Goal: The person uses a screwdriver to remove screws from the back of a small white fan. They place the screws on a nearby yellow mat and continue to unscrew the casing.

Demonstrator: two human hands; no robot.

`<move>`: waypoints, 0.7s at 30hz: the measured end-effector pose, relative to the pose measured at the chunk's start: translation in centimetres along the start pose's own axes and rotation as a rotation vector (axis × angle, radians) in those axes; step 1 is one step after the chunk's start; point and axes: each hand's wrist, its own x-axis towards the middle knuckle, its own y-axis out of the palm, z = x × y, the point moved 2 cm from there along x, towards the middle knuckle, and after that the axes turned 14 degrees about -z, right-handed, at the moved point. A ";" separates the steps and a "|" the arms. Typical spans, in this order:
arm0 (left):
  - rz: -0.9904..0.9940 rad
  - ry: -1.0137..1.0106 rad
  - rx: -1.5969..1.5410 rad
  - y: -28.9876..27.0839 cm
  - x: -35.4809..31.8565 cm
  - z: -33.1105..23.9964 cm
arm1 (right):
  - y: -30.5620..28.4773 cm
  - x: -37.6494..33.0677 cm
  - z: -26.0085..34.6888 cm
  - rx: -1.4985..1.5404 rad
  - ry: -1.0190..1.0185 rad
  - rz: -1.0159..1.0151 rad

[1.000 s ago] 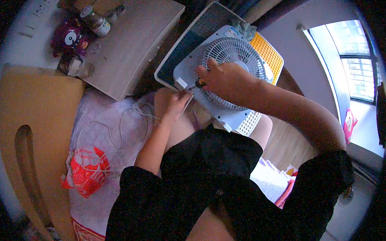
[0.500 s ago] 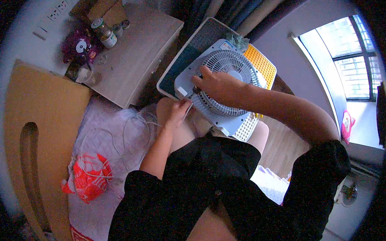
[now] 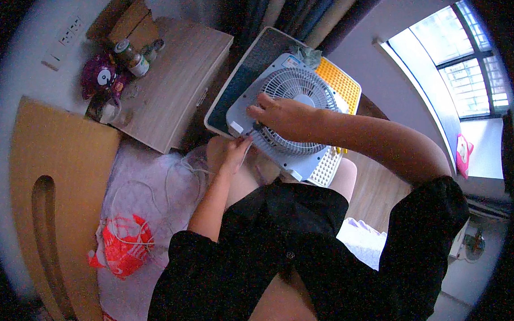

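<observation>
A grey-white box fan (image 3: 279, 154) with a round grille lies flat over my knees and a board. My right hand (image 3: 284, 117) is closed above the grille, around the dark handle of what looks like a screwdriver (image 3: 258, 126). The tool's tip points down at the fan's left edge, near a pale block-shaped foot (image 3: 235, 128). There my left hand (image 3: 238, 151) has its fingers pinched against the edge, beside a thin pale strip; what they grip is hidden. A pale cord (image 3: 192, 169) runs from near my left forearm across the bed.
A red plastic bag (image 3: 126, 244) lies on the bedcover (image 3: 135, 167) at left, under loops of cord. Beyond is a wooden cabinet (image 3: 177, 67) with a jar (image 3: 132, 58), a purple plush toy (image 3: 102, 76) and a cardboard box (image 3: 133, 29). A board (image 3: 232, 88) with a yellow dotted panel (image 3: 339, 78) supports the fan.
The view has shifted slightly, so the cabinet and fan sit a little further left. My right hand has turned a little, with the dark tool showing more plainly. My left hand stays at the fan's edge.
</observation>
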 end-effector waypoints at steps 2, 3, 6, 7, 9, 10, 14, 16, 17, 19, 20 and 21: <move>-0.003 -0.012 -0.016 0.1 0.2 0.4 | -0.2 -0.1 0.1 -0.074 -0.056 0.232; -0.006 -0.037 -0.062 -0.2 1.0 1.7 | -0.4 0.2 0.4 -0.109 -0.086 0.348; -0.020 0.043 0.176 -3.7 6.1 8.1 | 0.3 1.6 0.4 -0.126 0.050 0.316; -0.012 0.047 0.164 -3.8 6.4 8.6 | 1.0 1.4 0.1 -0.117 0.012 0.278; 0.040 -0.003 -0.007 -1.8 5.0 7.7 | 2.7 0.0 -0.6 -0.101 -0.033 0.217; 0.041 -0.044 -0.169 -1.4 3.6 6.1 | 2.2 0.6 -0.3 -0.037 0.115 0.312; -0.020 -0.071 -0.122 -0.2 1.8 3.5 | 1.8 0.5 -0.3 -0.081 0.197 0.303; -0.061 -0.061 -0.153 -0.3 1.2 2.9 | 1.0 1.0 0.3 -0.123 0.054 0.206; -0.060 -0.052 -0.116 -0.4 1.0 2.6 | 0.7 1.0 0.3 -0.092 0.033 0.219; -0.055 -0.039 -0.043 -0.7 0.8 1.9 | 0.1 1.7 0.6 -0.056 0.055 0.324; -0.056 -0.004 -0.005 -0.6 0.6 1.6 | 0.3 2.0 0.6 -0.050 0.097 0.414; -0.052 0.032 0.032 -0.5 0.5 1.4 | 0.3 2.0 0.5 -0.049 0.144 0.505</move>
